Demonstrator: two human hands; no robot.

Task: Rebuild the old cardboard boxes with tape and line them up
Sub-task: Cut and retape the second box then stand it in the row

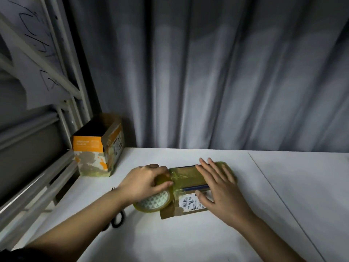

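Two hands work the flat cardboard box [198, 188] on the bench [207, 239]. Left hand [145, 182] fingers grip the tape roll [156, 202]; right hand [217, 186] fingers press spread. Slack tape may wrinkle or self-stick.

The box [190, 188] is matt brown cardboard under glossy yellowish clear tape, with a paper label [189, 203]. The tape roll [156, 202] is shiny plastic film. The counter [188, 239] is smooth matt white; the curtain [226, 72] is grey cloth.
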